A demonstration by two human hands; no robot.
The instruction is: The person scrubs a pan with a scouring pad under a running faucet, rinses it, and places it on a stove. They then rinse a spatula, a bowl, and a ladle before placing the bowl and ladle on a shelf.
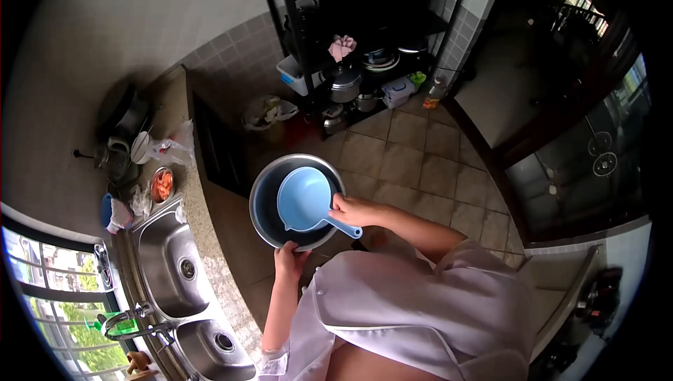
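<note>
I hold a round metal bowl (263,202) in front of me, above the tiled floor. Inside it lies a light blue plastic scoop (305,199) with its handle pointing towards me. My left hand (289,253) grips the bowl's near rim. My right hand (350,209) holds the bowl's right rim, with the fingers resting by the scoop's handle.
A granite counter (210,241) with a double steel sink (168,265) and tap runs on my left, below a window. A bowl of orange food (162,185) and bags sit further along it. A black rack (364,44) with pots and containers stands ahead. A dark doorway is on the right.
</note>
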